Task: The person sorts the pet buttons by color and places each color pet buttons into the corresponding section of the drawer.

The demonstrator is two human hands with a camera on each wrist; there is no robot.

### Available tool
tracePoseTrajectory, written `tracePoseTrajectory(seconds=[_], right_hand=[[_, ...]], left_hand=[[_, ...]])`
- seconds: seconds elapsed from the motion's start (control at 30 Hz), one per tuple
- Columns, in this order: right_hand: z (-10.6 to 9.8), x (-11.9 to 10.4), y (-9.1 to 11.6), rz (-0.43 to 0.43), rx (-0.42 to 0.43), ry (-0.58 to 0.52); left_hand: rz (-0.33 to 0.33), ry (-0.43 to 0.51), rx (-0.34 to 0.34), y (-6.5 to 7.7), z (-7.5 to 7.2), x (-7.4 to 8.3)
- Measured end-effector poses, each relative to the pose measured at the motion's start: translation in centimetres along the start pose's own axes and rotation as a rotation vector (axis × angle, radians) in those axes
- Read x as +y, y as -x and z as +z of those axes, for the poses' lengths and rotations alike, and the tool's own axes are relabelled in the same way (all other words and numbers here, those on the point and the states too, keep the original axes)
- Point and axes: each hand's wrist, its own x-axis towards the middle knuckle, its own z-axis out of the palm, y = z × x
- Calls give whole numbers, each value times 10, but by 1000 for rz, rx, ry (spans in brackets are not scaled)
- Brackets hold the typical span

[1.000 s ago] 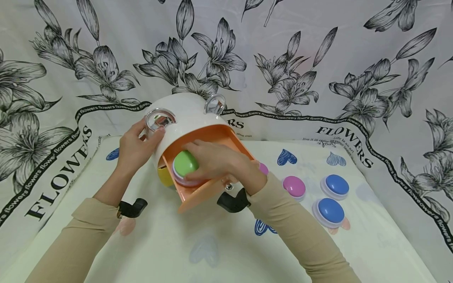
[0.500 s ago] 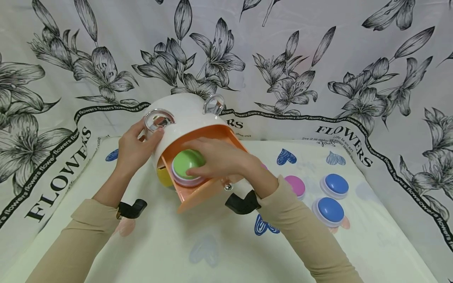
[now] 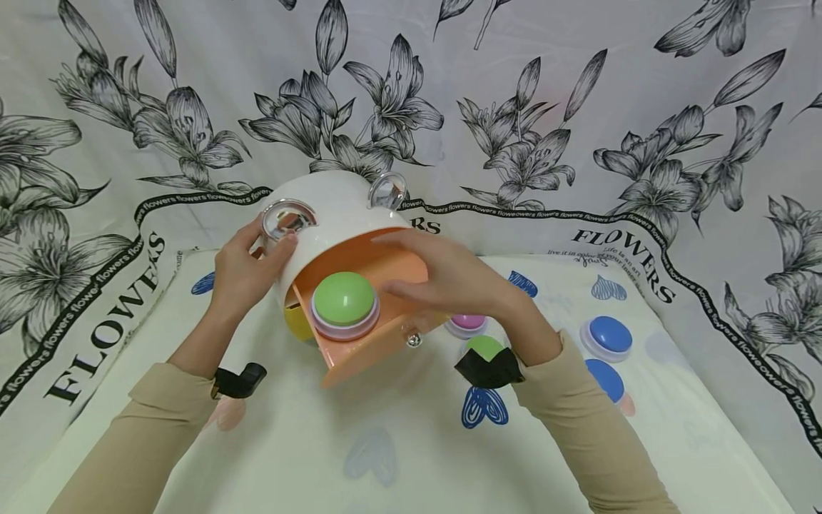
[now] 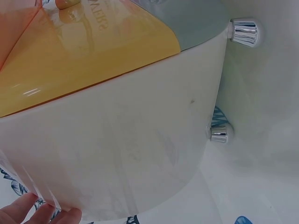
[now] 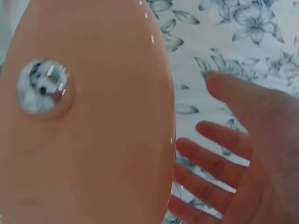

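Note:
A white rounded drawer box [image 3: 334,196] with chrome rings stands tilted at the back of the table. My left hand [image 3: 247,268] grips its left edge beside one ring, thumb in front; in the left wrist view its fingertips [image 4: 44,215] touch the white side. The orange drawer [image 3: 366,357] is pulled out. Inside it, at the left, sits a green-domed round button [image 3: 344,300] with a pale base. My right hand [image 3: 443,275], fingers spread, hovers over the drawer's right side, apart from the button. In the right wrist view, the drawer front [image 5: 107,140] shows a chrome knob [image 5: 44,87].
Right of the box lie a magenta button [image 3: 467,323] and another green button [image 3: 484,348], partly hidden by the right wrist strap. Farther right are a blue button [image 3: 611,334] and a second blue button [image 3: 605,378]. A yellow drawer [image 4: 84,56] shows in the left wrist view.
My right hand has let go of the green button and drawn back to the right, its fingers spreading. The button stays in the drawer. My left hand has kept its place.

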Motion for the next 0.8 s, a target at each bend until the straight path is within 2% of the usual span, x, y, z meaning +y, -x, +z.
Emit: tracePoseTrajectory(seconds=[0.1, 0.3, 0.6, 0.8], right_hand=[[-3, 9, 8, -13, 49, -41], [-6, 28, 22, -37, 168, -52], [3, 59, 45, 54, 305, -111], [11, 80, 62, 141, 333, -156]], left_hand=[[4, 5, 0, 0, 0, 0], [0, -4, 0, 0, 0, 0], [4, 1, 1, 1, 0, 0], [4, -1, 4, 0, 0, 0]])
